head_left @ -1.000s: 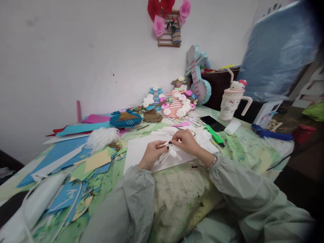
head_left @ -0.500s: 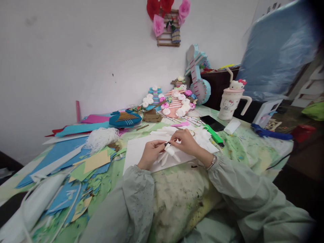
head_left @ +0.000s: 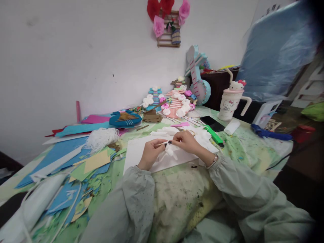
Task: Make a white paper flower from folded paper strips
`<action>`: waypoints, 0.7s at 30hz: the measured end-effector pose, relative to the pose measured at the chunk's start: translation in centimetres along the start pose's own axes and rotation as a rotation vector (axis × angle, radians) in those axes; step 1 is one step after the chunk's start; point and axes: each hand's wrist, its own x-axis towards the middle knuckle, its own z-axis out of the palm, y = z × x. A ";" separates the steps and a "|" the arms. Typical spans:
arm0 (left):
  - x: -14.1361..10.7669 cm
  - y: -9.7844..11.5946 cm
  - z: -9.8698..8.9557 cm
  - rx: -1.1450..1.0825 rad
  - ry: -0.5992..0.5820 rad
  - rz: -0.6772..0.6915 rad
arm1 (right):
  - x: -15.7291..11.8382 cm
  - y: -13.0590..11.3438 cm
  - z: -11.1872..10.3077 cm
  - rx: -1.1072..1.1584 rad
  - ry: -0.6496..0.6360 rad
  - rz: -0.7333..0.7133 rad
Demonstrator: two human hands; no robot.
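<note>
Over a white sheet [head_left: 135, 148] in the middle of the table, my left hand [head_left: 151, 153] and my right hand [head_left: 186, 143] meet with fingertips pinched. Between them is a small white paper piece [head_left: 170, 151] with loose ends hanging down; its exact kind is hard to make out. My left fingers grip its upper left edge, and my right fingers pinch it from the right. White tissue pieces [head_left: 204, 136] lie piled just behind my right hand, with scissors [head_left: 189, 131] partly hidden among them.
A green glue gun or cutter-like tool [head_left: 214, 135], a black phone [head_left: 212, 123] and a lidded cup [head_left: 227, 104] stand right. Several paper-craft guitars [head_left: 174, 104] line the back. White string [head_left: 102, 139] and coloured paper scraps [head_left: 95, 162] cover the left.
My fingers have shifted slightly on the white paper piece, whose hanging ends now look more bunched. Both forearms stay in nearly the same place.
</note>
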 end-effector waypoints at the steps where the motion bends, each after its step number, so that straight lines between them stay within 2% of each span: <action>1: 0.0 0.0 0.0 -0.007 -0.006 -0.004 | 0.0 0.0 0.0 0.009 0.002 0.008; 8: 0.3 -0.1 -0.3 -0.197 -0.094 -0.006 | 0.0 0.1 0.1 0.056 0.074 0.049; 12: 0.3 -0.4 -0.2 -0.141 -0.174 0.041 | 0.0 0.4 0.2 0.102 0.104 0.060; 21: 0.3 -0.7 -0.1 -0.041 -0.128 0.018 | -0.1 0.4 0.5 0.187 0.092 0.085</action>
